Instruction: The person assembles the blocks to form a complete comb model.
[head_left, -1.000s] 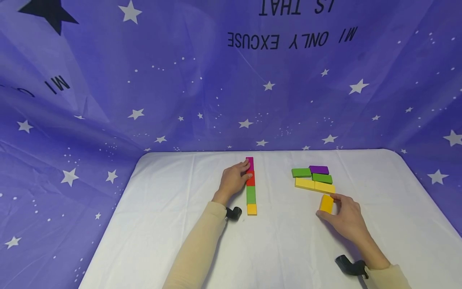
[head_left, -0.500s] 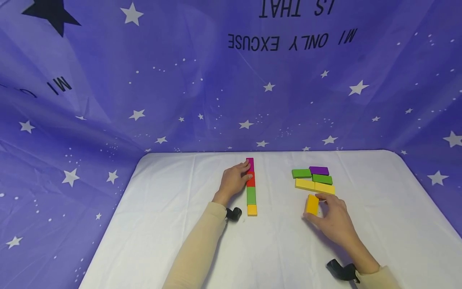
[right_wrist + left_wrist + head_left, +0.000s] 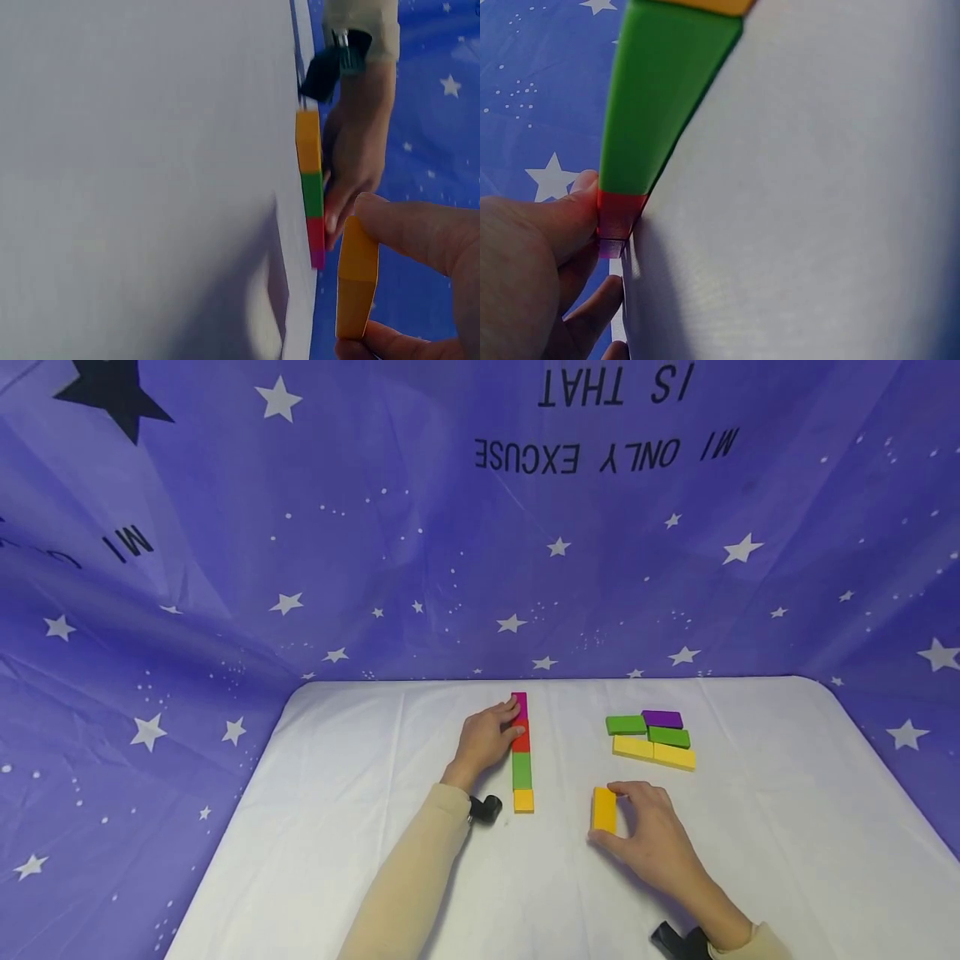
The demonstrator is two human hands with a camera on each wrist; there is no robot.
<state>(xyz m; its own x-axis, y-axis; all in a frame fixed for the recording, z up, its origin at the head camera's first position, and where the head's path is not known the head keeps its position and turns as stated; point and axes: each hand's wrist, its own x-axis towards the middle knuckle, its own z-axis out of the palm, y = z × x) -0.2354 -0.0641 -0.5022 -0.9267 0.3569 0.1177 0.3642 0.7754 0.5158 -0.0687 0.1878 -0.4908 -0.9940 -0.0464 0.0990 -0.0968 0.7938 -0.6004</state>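
Note:
In the head view, a straight row of blocks lies on the white table: a magenta block [image 3: 521,698] at the far end, then a red block [image 3: 522,743], a green block [image 3: 521,771] and an orange block [image 3: 523,802] nearest. My left hand [image 3: 486,739] rests against the row's left side, thumb at the red block and fingertips at the magenta one. To the right of the row, my right hand [image 3: 654,837] pinches another orange block [image 3: 604,810] between thumb and fingers. The right wrist view shows this orange block [image 3: 357,274] gripped at its two ends.
Farther back on the right lie two green blocks [image 3: 626,725], a purple block [image 3: 662,719] and two yellow blocks [image 3: 673,756], grouped closely. The white-covered table [image 3: 337,735] meets a purple star-printed cloth [image 3: 420,527] behind it.
My right hand has carried the orange block leftward and slightly nearer, away from the loose blocks and toward the row. The left hand and the row have stayed in place.

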